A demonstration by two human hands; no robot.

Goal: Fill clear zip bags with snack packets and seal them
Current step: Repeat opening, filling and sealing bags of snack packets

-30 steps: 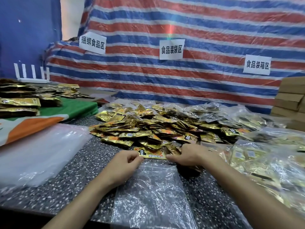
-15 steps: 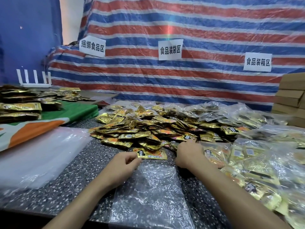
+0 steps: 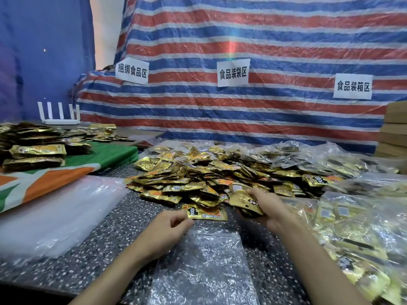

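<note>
A clear zip bag (image 3: 204,267) lies flat and empty on the speckled table in front of me. Behind it spreads a big heap of gold snack packets (image 3: 198,172). My left hand (image 3: 165,232) rests at the bag's top left corner, its fingertips pinching the edge of one gold and orange packet (image 3: 207,212) that lies at the bag's mouth. My right hand (image 3: 268,208) is lifted just right of that packet and grips a few gold packets (image 3: 244,202) taken from the heap's near edge.
Filled clear bags of packets (image 3: 352,227) pile up on the right. A stack of empty clear bags (image 3: 55,212) lies at the left, beside a green and orange cloth (image 3: 55,179) with bundled packets. Cardboard boxes (image 3: 394,133) stand far right. A striped tarp with paper signs hangs behind.
My right hand has reached into the heap's near edge, closed on a few packets and lifted them. My left hand has stayed at the bag's top corner on the single packet.
</note>
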